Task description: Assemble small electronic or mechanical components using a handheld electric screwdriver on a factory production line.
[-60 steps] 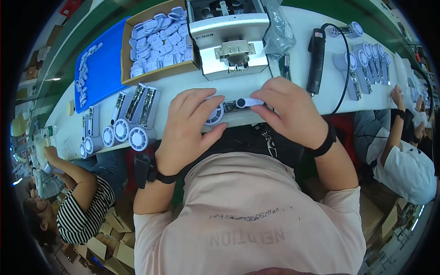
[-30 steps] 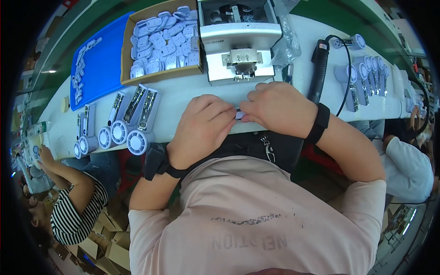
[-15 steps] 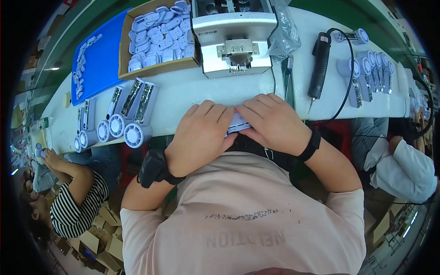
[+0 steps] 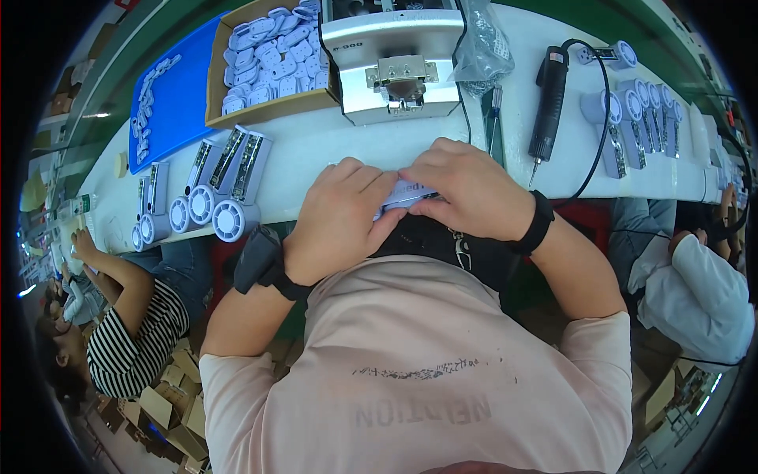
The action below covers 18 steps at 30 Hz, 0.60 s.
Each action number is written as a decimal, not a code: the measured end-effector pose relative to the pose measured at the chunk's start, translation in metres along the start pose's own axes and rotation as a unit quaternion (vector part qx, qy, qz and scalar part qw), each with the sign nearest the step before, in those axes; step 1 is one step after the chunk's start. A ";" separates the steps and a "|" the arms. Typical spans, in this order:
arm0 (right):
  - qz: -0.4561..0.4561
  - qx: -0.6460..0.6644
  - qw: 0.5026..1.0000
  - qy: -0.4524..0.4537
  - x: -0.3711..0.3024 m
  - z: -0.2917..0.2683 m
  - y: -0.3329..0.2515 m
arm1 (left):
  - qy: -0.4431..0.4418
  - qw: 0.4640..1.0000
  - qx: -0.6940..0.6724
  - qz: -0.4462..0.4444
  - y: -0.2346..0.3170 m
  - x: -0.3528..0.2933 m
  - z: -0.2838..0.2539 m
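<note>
Both my hands meet at the table's front edge, closed around one light purple plastic casing [image 4: 407, 194], likely a handheld fan's handle. My left hand [image 4: 341, 212] grips its left end, with the thumb along the near side. From the right, my right hand [image 4: 471, 188] pinches the other end between thumb and fingers. Dark printing shows on the casing's upper face; my fingers cover much of the rest. Left of my hands lie several light purple handheld fans [image 4: 230, 220], round heads toward me, their handles open with circuit boards showing.
A cardboard box [image 4: 272, 110] of light purple covers stands far left, beside a blue tray [image 4: 170, 103] with small parts. A silver machine [image 4: 395, 71] stands ahead. At right lie a corded electric screwdriver [image 4: 549, 103] and more fans [image 4: 632, 118]. Co-workers sit on both sides.
My hands have moved slightly up and left with the casing, which is now tilted so its printed face shows more. The view has shifted a little.
</note>
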State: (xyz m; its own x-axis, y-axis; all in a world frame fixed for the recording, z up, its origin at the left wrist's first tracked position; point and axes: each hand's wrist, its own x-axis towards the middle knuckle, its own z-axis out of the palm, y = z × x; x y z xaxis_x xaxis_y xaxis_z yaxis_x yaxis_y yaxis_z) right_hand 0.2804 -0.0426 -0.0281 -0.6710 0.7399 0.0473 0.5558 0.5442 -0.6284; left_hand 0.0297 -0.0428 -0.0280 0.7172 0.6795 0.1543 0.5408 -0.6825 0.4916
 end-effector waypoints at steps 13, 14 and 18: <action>-0.004 -0.036 0.999 0.025 -0.004 -0.001 -0.002 | -0.012 0.999 0.042 -0.001 0.004 0.013 -0.007; -0.015 -0.029 0.999 0.032 -0.001 0.002 -0.001 | -0.005 0.999 0.050 -0.008 0.003 0.010 -0.009; -0.014 0.035 0.999 0.017 0.029 0.011 -0.027 | -0.014 0.998 0.052 -0.033 -0.005 -0.021 -0.049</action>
State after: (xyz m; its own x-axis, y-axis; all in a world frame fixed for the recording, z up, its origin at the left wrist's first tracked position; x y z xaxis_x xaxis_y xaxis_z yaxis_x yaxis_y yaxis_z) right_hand 0.2401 -0.0399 -0.0185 -0.6684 0.7383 0.0903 0.5012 0.5368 -0.6787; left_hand -0.0096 -0.0401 0.0081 0.6899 0.7171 0.0989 0.6292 -0.6616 0.4079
